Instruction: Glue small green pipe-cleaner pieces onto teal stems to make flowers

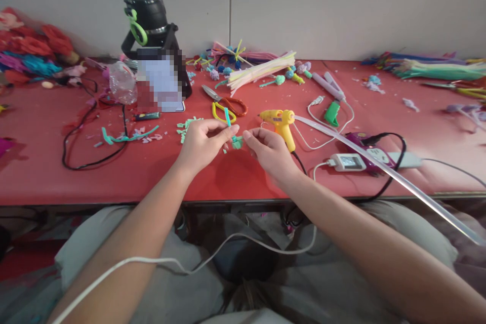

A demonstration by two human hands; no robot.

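Over the front middle of the red table [212, 182], my left hand [199, 146] pinches a teal pipe cleaner [227, 116] between thumb and fingers, with its straight end sticking up. At the lower end is a small green fuzzy cluster [237, 143]. My right hand [269, 151] has thumb and forefinger closed at the cluster's right side; the exact contact is hard to see. Beside my left hand lies a pile of short green cut pieces [186, 129]. Just behind the hands are scissors [224, 104] with yellow and orange handles. A yellow glue gun [280, 122] lies beyond my right hand, with a long clear glue stick [395, 176] in its back.
A blurred phone [161, 81] leans against a black bottle [146, 17]. Pale pipe cleaners [261, 73] lie at the back. A lilac hair-straightener-like tool [329, 86] and a purple power strip [366, 149] stand right. A white cable [182, 266] crosses my lap; a black cord [66, 147] loops left.
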